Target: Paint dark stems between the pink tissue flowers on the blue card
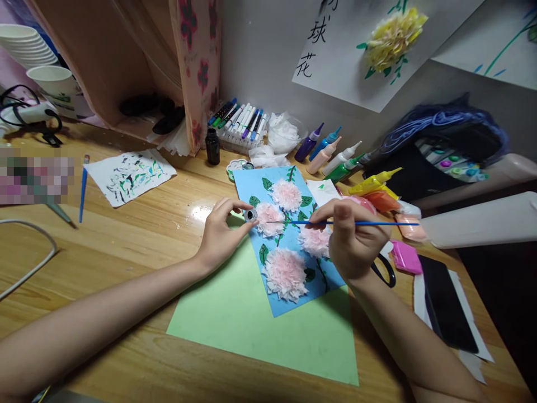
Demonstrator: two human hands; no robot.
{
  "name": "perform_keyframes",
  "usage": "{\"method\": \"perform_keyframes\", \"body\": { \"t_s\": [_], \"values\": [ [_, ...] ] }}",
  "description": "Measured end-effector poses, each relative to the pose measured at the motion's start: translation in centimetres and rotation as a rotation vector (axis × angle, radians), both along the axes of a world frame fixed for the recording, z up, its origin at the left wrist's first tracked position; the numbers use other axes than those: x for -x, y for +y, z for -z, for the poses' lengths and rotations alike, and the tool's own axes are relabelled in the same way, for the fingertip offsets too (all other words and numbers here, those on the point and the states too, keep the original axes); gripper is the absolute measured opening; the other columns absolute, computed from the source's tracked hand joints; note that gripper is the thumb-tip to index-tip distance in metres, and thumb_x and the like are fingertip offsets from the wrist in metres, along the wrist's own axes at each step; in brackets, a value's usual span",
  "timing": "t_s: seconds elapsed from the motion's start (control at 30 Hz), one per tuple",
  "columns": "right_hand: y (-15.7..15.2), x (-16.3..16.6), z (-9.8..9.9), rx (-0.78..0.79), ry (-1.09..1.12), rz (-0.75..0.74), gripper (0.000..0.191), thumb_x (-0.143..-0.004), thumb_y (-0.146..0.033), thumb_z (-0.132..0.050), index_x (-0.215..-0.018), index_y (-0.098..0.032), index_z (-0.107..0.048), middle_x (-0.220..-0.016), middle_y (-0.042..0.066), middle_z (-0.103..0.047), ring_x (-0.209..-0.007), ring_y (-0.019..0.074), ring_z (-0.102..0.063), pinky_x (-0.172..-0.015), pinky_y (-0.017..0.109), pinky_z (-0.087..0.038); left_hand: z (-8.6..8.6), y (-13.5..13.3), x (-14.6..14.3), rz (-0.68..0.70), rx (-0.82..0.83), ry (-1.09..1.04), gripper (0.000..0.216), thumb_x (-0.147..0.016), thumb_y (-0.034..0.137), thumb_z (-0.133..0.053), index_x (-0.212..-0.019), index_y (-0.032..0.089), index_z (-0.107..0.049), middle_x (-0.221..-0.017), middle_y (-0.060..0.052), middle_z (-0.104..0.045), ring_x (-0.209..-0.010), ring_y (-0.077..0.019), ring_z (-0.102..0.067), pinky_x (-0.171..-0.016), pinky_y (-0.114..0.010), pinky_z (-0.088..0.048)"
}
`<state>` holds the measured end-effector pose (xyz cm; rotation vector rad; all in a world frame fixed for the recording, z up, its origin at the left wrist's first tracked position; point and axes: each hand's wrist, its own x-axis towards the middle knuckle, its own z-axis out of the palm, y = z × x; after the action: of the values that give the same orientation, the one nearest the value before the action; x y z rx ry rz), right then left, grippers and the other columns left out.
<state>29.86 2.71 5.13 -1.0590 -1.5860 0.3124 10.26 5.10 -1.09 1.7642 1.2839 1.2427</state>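
the scissors (386, 272) sit mostly hidden under the right hand (352, 240); that hand pinches a thin blue brush (377, 223) held level, its tip at the small pot (250, 215); the left hand (220, 232) pinches this pot at the edge of the blue card (247, 182); four pink paper flowers (285, 273) on the card.

A pixelated patch (37, 179) at nine o'clock blurs whatever lies there. The right hand (352, 240) covers most of the scissors (385, 272) at its four o'clock. Whether the brush (377, 224) tip touches the small pot (250, 215), at that hand's nine o'clock, is too fine to tell. At eleven o'clock the plates (26, 47) run off the edge.
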Motion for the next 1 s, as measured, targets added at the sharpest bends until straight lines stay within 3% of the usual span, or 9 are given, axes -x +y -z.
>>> {"method": "perform_keyframes", "body": {
  "t_s": [0.07, 0.3, 0.5, 0.83, 1.0],
  "values": [
    [0.2, -0.14, 0.1, 0.01, 0.007, 0.019, 0.041, -0.094, -0.038, -0.048, -0.061, -0.02, -0.064, -0.053, 0.001, -0.06, -0.049, 0.011, -0.056, -0.049, 0.027, -0.042, -0.08, -0.11, 0.0, 0.027, -0.013, 0.006, 0.018, -0.074, 0.018, -0.074, -0.089, 0.021, -0.064, -0.087, -0.001, -0.064, -0.082, -0.0167, -0.057, -0.076, -0.032, -0.045],
    [0.04, -0.09, 0.51, 0.033, -0.216, -0.172, 0.032, -0.095, -0.032, -0.048, -0.07, -0.02, -0.064, -0.062, 0.002, -0.064, -0.059, 0.0129, -0.058, -0.058, 0.029, -0.045, -0.3, -0.39, -0.06, 0.157, -0.113, 0.059, 0.017, -0.076, 0.014, -0.071, -0.09, 0.022, -0.064, -0.089, -0.002, -0.066, -0.087, -0.0185, -0.058, -0.08, -0.034, -0.044],
    [-0.12, 0.11, 0.23, 0.014, -0.292, -0.206, 0.033, -0.095, -0.031, -0.047, -0.068, -0.019, -0.062, -0.057, 0.002, -0.061, -0.057, 0.0125, -0.057, -0.056, 0.029, -0.042, -0.4, -0.45, -0.11, 0.17, -0.12, 0.071, 0.018, -0.076, 0.014, -0.071, -0.091, 0.022, -0.063, -0.09, -0.002, -0.066, -0.088, -0.0189, -0.058, -0.08, -0.034, -0.044],
    [-0.16, 0.12, 0.05, 0.021, -0.299, -0.196, 0.034, -0.095, -0.032, -0.046, -0.069, -0.019, -0.063, -0.058, 0.002, -0.062, -0.057, 0.0122, -0.057, -0.056, 0.029, -0.043, -0.31, -0.44, -0.11, 0.179, -0.122, 0.067, 0.018, -0.076, 0.015, -0.071, -0.091, 0.022, -0.064, -0.089, -0.002, -0.066, -0.088, -0.0191, -0.058, -0.081, -0.034, -0.044],
    [-0.33, -0.03, 0.07, -0.008, -0.126, -0.156, 0.04, -0.096, -0.034, -0.044, -0.065, -0.02, -0.063, -0.056, 0.002, -0.061, -0.055, 0.0123, -0.057, -0.054, 0.029, -0.043, -0.39, -0.42, -0.13, 0.166, -0.131, 0.075, 0.017, -0.076, 0.015, -0.071, -0.09, 0.022, -0.063, -0.089, -0.001, -0.065, -0.086, -0.0183, -0.057, -0.079, -0.034, -0.044]
  ]
}}
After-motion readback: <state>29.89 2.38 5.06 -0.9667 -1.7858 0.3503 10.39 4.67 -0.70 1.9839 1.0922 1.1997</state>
